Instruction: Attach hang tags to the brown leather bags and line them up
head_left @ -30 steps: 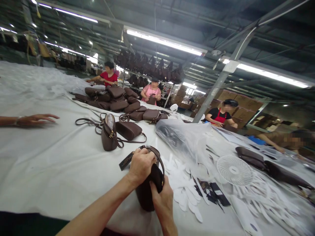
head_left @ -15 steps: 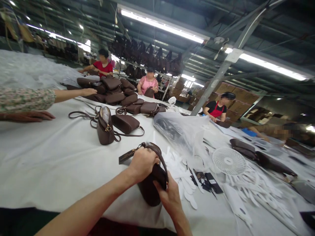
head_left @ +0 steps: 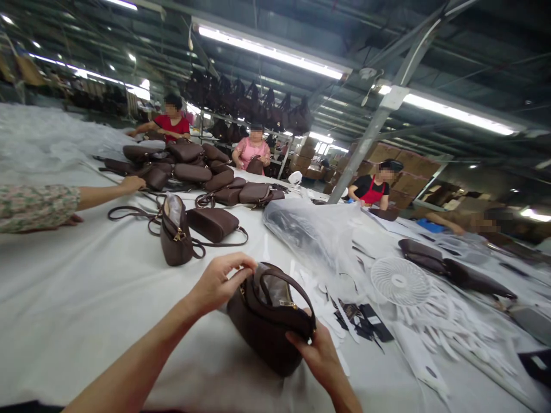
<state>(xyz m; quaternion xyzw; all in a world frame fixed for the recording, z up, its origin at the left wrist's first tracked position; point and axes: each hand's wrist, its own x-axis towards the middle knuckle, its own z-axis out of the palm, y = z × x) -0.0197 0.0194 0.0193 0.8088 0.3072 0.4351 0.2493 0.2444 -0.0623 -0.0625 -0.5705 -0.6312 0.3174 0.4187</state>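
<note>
A dark brown handbag [head_left: 267, 330] stands on the white-covered table in front of me, its top unzipped and clear plastic showing inside. My left hand [head_left: 224, 280] pinches the left end of its opening, thumb and fingers together. On the other side my right hand [head_left: 319, 349] grips the bag's right end, near the base of the handle [head_left: 297, 285]. A gold zipper pull [head_left: 287, 304] shows at the opening. Just beyond are two more brown handbags, one open and upright [head_left: 175, 244] and one lying on its side [head_left: 213, 223].
Brown bags [head_left: 191, 173] are piled farther back, where a co-worker's hand [head_left: 132, 183] reaches from the left. To the right lie a clear plastic bag [head_left: 310, 229], a white fan [head_left: 400, 281], black tags [head_left: 373, 321] and white strips [head_left: 456, 327]. Other people work around the table.
My left hand has moved from the handle to the left end of the opening. The handbag is turned so its open top shows, and its dark tag is out of sight. A co-worker's hand has shifted.
</note>
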